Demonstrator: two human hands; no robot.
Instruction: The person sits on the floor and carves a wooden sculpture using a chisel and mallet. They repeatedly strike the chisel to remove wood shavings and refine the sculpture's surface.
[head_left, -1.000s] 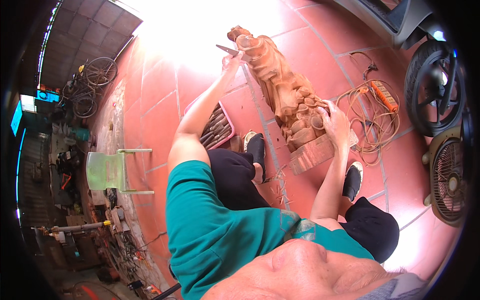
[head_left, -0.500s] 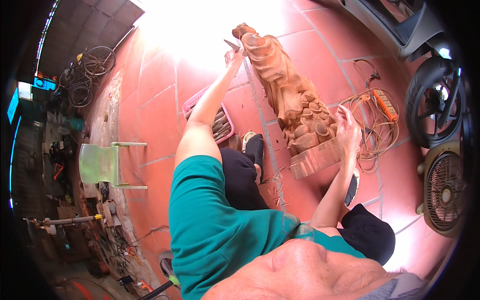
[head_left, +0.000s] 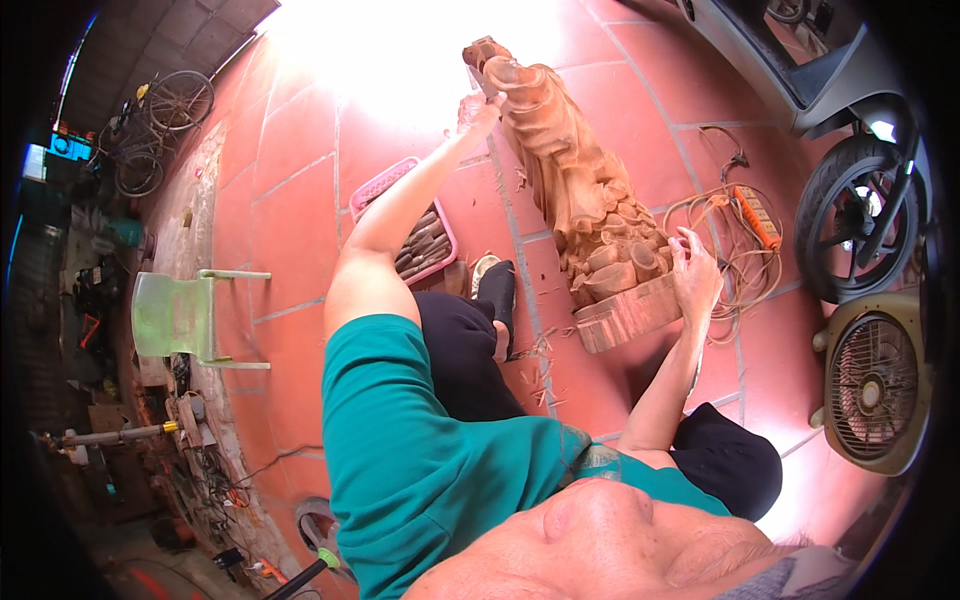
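1. The carving (head_left: pixel 580 200) is being kept lying lengthwise on the tiled floor (head_left: pixel 300 180) between the feet, its base nearest, so both ends are within reach.
2. Its base end is being steadied by the right hand (head_left: pixel 695 272), fingers curled loosely against the wood.
3. Its far end is being touched by the left hand (head_left: pixel 478 108); the grip cannot be told in the glare.
4. A pink tray (head_left: pixel 410 235) of tools is being kept beside the left arm.

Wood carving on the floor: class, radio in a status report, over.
Left hand up at the wood carving far end; right hand touching its near base. Chisel tray and cable coil alongside, clear.
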